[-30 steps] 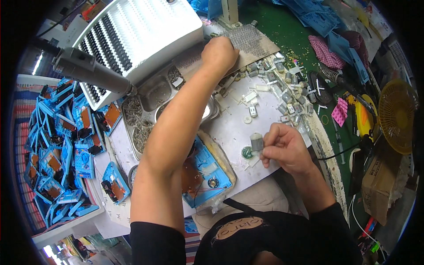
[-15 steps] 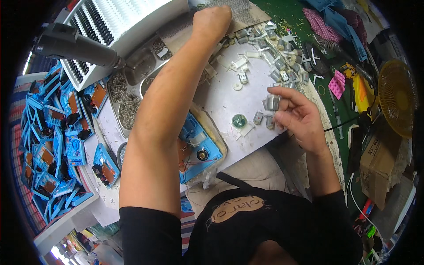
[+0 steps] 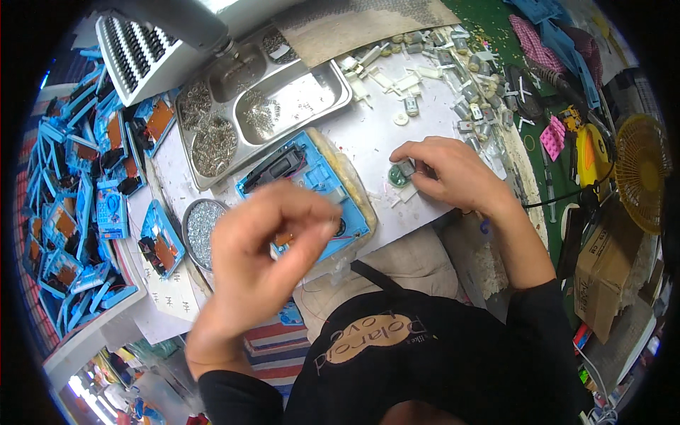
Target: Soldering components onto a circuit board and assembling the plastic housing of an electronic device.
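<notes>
Your right hand (image 3: 443,172) pinches small grey motor (image 3: 406,168) low over desk (image 3: 375,159), just beside green round piece (image 3: 397,178). Your left hand (image 3: 265,248), blurred, hangs over blue casing (image 3: 323,170); fingers curled, thumb near forefinger, cannot tell if anything held. Done, as far as seen: black part (image 3: 280,166) sits in casing, sliver of brown board (image 3: 283,239) shows. Left: casing lies open, no cover on; many loose motors (image 3: 471,92) lie at desk's far right. More open casings (image 3: 67,212) piled to your left.
</notes>
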The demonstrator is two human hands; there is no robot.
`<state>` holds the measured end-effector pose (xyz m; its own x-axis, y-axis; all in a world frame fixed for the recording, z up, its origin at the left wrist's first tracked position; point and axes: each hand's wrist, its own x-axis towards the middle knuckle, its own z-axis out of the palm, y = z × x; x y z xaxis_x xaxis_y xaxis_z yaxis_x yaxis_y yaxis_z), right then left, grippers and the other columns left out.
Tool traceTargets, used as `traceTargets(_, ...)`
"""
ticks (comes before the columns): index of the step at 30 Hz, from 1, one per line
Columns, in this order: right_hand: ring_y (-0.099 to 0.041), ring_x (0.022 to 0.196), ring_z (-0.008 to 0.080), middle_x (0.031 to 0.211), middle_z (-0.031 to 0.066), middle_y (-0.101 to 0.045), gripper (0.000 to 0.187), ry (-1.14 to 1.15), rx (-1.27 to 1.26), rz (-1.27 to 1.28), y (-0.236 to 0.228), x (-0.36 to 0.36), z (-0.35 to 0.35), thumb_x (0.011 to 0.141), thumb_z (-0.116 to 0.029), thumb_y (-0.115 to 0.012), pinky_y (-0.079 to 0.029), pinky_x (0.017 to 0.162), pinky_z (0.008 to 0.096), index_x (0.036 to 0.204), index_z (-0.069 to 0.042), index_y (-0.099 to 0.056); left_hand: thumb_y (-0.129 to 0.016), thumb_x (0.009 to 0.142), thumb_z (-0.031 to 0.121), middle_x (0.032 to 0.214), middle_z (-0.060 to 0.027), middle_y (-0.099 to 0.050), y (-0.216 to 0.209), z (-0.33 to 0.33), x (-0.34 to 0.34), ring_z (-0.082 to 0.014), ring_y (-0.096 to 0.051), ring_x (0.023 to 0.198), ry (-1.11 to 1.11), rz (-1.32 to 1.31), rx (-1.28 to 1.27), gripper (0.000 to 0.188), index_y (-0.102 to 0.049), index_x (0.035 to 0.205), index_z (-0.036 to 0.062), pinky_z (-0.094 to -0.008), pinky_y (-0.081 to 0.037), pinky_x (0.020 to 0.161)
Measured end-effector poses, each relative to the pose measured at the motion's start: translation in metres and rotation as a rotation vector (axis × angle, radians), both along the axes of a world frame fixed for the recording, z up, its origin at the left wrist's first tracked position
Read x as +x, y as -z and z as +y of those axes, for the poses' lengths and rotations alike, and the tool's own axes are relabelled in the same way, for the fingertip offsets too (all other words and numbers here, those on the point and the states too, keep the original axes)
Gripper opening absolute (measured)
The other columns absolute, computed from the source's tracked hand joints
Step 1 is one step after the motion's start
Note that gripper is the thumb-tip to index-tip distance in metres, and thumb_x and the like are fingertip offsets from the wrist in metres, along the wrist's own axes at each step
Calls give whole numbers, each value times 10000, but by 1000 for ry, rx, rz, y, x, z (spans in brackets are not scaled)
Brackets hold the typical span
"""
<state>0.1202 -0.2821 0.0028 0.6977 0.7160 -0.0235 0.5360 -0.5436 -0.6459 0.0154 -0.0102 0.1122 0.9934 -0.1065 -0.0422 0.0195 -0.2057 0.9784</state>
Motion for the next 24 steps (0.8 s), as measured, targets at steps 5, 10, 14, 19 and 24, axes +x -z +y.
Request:
traceTargets(5,-643,821,347,812,119,-658,306,-156,-60,-147,-2,1,12,815,-56,-625,-514,752,467,1115,-109,-646,-710,866,-78,1005,-131,-691,54,-15,-47,-171,-685,877,-149,4,-94,122,-710,984,-45,-261,-562,741)
traceTargets(10,-615,717,205,779,44,-625,376,42,27,302,-31,-5,18,842,-39,-675,-490,669,335,1213,-79,-630,-680,891,-97,1020,-121,-671,98,-34,-68,-159,-676,884,-260,12,-145,149,-671,1030,-42,-261,-583,742)
traceTargets(14,-543,733,34,797,-38,-562,458,132,544,941,-38,-35,31,899,-46,-729,-442,677,181,1323,-4,-560,-658,923,-102,1086,-103,-622,106,-39,-67,-152,-644,970,-263,-11,-232,243,-558,1133,-32,-276,-588,783)
traceTargets(19,-555,751,50,797,-41,-552,452,73,640,1211,-23,-50,52,916,-29,-707,-468,726,210,1335,16,-544,-672,919,-96,1117,-93,-600,102,-40,-67,-147,-623,1025,-296,48,-294,304,-513,1164,-10,-284,-581,849)
traceTargets(24,-550,753,46,788,-42,-551,436,41,561,1182,-21,-46,55,916,-25,-701,-453,703,218,1324,7,-553,-705,894,-88,1072,-92,-644,107,-41,-65,-142,-664,976,-350,-4,-313,277,-550,1112,-18,-277,-592,813)
